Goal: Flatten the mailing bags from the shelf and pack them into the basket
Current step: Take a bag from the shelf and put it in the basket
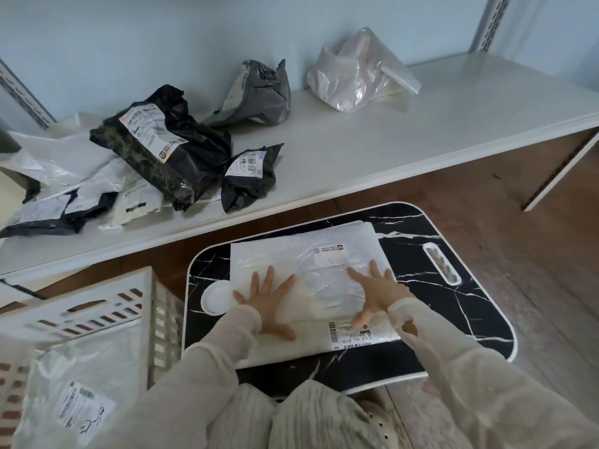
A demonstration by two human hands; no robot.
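A white mailing bag (311, 264) lies flat on a black marbled lap tray (453, 306), on top of another white bag whose barcode label (350, 333) shows at its near edge. My left hand (267, 303) and my right hand (377, 293) press flat on the top bag, fingers spread, holding nothing. On the white shelf (389, 150) lie several crumpled bags: a large black one (162, 147), a small black one (249, 176), a grey one (259, 95), a clear one (356, 72) and white ones (64, 170) at the left. The white slatted basket (97, 306) at lower left holds a flattened white bag (77, 384).
The shelf's front edge runs diagonally just beyond the tray. A slotted metal upright (489, 21) stands at the back right, another at the far left. Wooden floor (486, 205) shows under the shelf and right of the tray. My knees are below the tray.
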